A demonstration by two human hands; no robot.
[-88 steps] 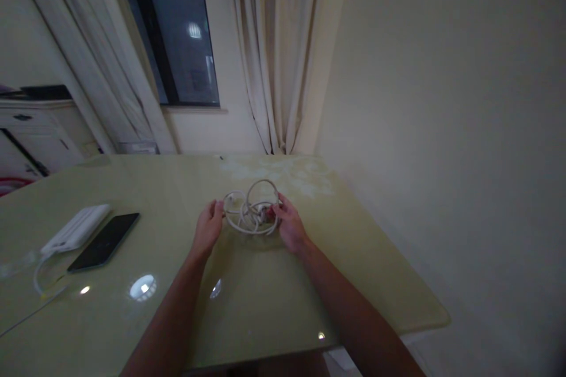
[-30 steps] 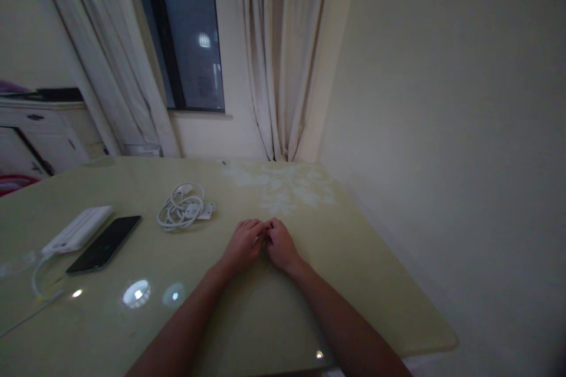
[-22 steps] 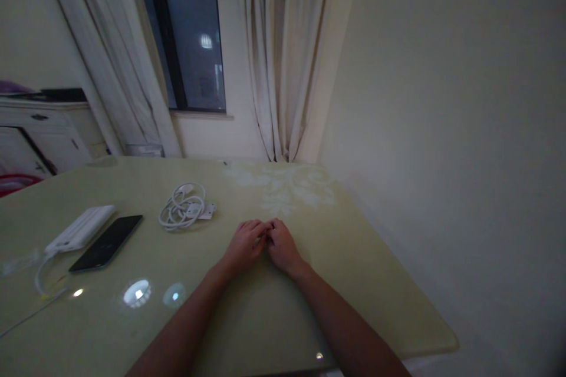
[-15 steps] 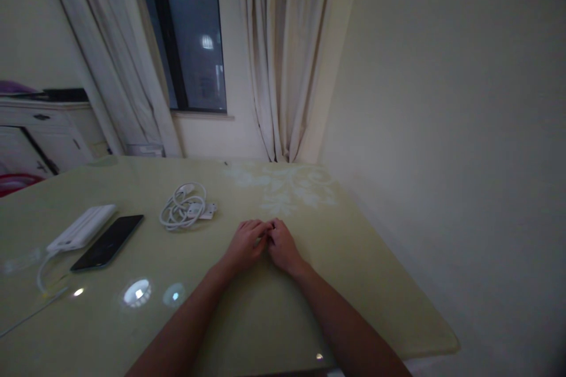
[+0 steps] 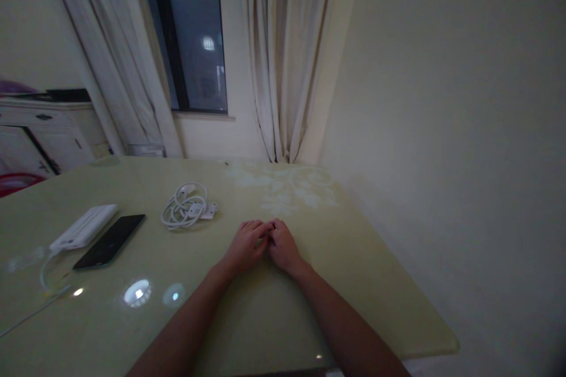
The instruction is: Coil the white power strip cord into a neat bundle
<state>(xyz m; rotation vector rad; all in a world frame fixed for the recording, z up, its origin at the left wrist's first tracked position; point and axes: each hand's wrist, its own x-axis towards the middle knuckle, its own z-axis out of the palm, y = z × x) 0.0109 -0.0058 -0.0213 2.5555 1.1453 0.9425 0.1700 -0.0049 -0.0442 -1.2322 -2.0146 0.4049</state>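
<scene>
Greenish tabletop (image 5: 362, 271) with coiled cable (image 5: 179, 225), phone (image 5: 110, 241) beside white device (image 5: 85, 227), hands (image 5: 244, 246) together, grip unclear.

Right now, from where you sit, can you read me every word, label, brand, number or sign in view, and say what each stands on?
No readable text anywhere in view.
White block on the coiled cable: faint marks, too small to read.
White slab-like device: dark marks at its near end, too blurred to read.
Black phone: nothing legible.
</scene>
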